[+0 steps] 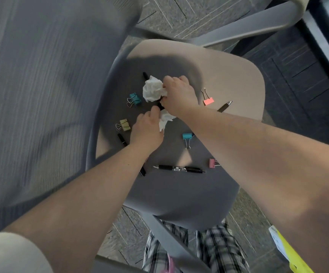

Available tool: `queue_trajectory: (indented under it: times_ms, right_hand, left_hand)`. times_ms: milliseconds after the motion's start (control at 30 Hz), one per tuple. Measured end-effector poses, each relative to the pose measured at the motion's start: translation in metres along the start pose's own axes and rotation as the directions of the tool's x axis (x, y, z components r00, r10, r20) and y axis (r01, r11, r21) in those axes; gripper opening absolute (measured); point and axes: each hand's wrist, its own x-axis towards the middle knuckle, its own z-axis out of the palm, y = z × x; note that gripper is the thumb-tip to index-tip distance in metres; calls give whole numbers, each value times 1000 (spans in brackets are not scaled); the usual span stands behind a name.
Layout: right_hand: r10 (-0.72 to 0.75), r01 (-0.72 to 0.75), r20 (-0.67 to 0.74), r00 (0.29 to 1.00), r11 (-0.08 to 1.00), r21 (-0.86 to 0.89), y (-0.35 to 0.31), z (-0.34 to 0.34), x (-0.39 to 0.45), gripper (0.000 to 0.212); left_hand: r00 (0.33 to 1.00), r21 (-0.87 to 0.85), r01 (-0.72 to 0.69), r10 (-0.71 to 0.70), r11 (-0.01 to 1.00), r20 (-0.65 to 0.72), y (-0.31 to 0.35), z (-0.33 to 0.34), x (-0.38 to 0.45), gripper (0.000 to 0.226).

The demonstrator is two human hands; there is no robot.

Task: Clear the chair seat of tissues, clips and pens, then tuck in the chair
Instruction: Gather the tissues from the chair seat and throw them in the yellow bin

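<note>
While my right hand pinches one crumpled tissue and my left hand closes on a second tissue, both mid-seat, I judge them featherlight, soft, best bunched whole; clips are stiff, taken by wire handles; pens slick, roll, grab mid-barrel

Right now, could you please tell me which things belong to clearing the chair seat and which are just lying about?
Job: crumpled tissues, binder clips, pens, chair seat, left hand, right hand.
Lying about: yellow packet on the carpet.
</note>
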Motion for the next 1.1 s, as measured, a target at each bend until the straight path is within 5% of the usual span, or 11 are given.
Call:
queue_trajectory:
  times_ms: [200, 367, 533, 733, 900, 1100]
  right_hand:
    - [146, -129, -161, 976, 985, 112, 32, -23, -37, 17]
    - [406, -309, -271, 873, 889, 338, 70, -44, -81, 17]
    - [572, -418, -255, 780, 778, 469, 113, -57, -146, 20]
    - [713, -529, -177, 678, 641, 555, 189, -48, -268, 8]
    - [891, -660, -44, 453, 368, 655, 272, -28, -400, 20]
    - [983, -684, 13, 182, 118, 720, 360, 9, -551, 18]
  left_hand:
    - [998, -1, 0, 0, 1000, -69, 19, -10, -7, 22]
    - [994, -3, -13, 13, 1000, -107, 57, -16, -18, 20]
    - [992, 66, -107, 111, 992, -59, 108, 0, -40, 3]
    - [968, 271, -248, 248, 930, 36, 206, 61, -90, 17]
    - [880, 371, -473, 404, 799, 251, 301, 146, -142, 22]
    - [763, 390, -620, 405, 681, 504, 403, 251, -218, 27]
